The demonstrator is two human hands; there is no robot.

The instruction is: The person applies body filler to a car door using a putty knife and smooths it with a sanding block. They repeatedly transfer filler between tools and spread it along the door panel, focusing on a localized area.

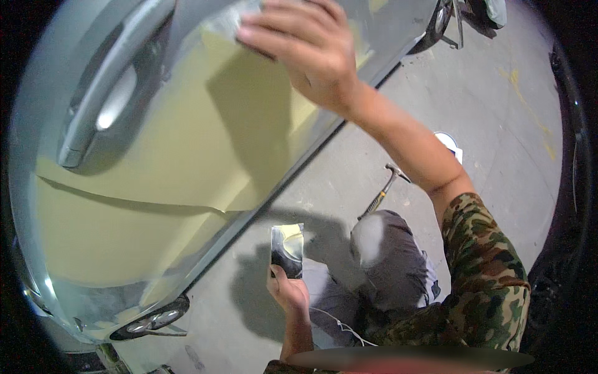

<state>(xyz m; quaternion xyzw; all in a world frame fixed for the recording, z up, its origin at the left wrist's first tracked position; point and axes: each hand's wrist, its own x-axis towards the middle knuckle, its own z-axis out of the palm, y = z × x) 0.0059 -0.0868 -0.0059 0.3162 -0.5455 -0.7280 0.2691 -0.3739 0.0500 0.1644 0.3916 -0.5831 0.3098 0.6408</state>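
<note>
A grey car panel with a door handle (103,90) carries a broad layer of pale yellow filler (134,237), with a ridge across it. My right hand (305,47) grips a thin, light-coloured spreader (221,23), partly hidden and blurred, against the upper part of the filler. Lower down, my left hand (288,290) holds a dark rectangular board (286,258) upright, a smear of yellow filler on its upper part, beside the panel's lower edge. A shadow of my right hand falls across the filler.
A hammer (383,190) lies on the concrete floor (511,174) beside my bent knee (383,249). A round white container (447,143) is partly hidden behind my right forearm. Wheels (436,28) show at the panel's ends, and a thin white cord (339,327) crosses my lap.
</note>
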